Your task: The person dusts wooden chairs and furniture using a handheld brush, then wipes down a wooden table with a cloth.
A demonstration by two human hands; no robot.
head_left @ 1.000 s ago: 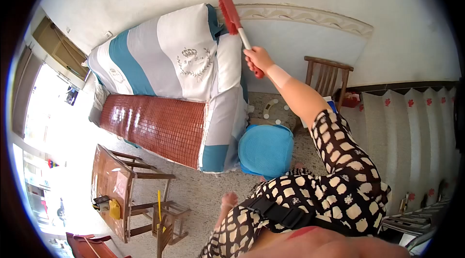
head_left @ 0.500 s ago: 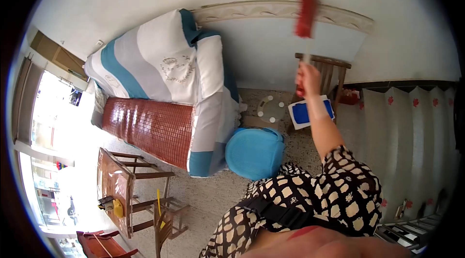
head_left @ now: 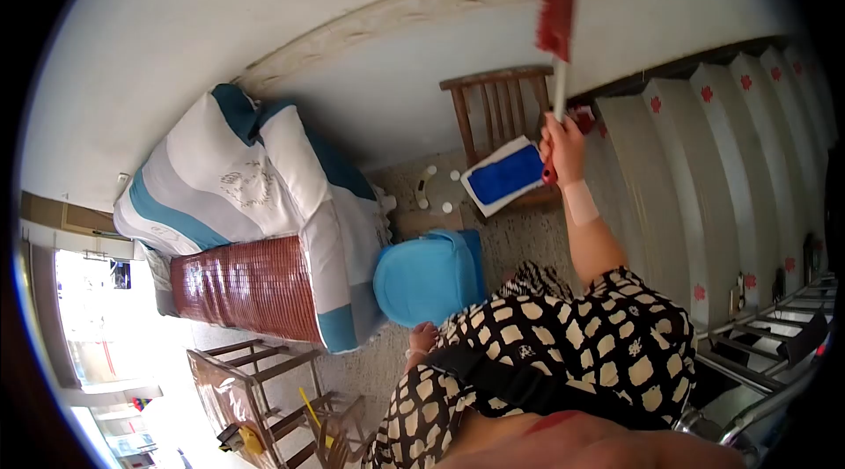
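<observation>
My right hand (head_left: 563, 149) is raised in front of me, its fingers wrapped round the pale handle of a brush (head_left: 556, 16). Red bristles line the brush's long head, which points up against the white wall. A red handle end sticks out below my fist. My left hand (head_left: 422, 339) hangs low by my side, close to a blue plastic stool (head_left: 422, 280); it is small in view and how its fingers lie is unclear. Behind my right hand stands a wooden chair (head_left: 497, 113) with a blue and white pad (head_left: 504, 177) on its seat.
Left of the stool is a sofa under a striped cover (head_left: 264, 196) with a reddish-brown mat (head_left: 242, 289). Stairs (head_left: 678, 170) with red flower marks and a metal railing (head_left: 757, 381) lie to my right. A wooden table (head_left: 224, 390) stands at the lower left. A round glass scale (head_left: 440, 187) lies on the floor.
My view has turned to the right, so the sofa and chair sit further left. The brush remains in my right hand, now higher in view. My left hand has come into sight.
</observation>
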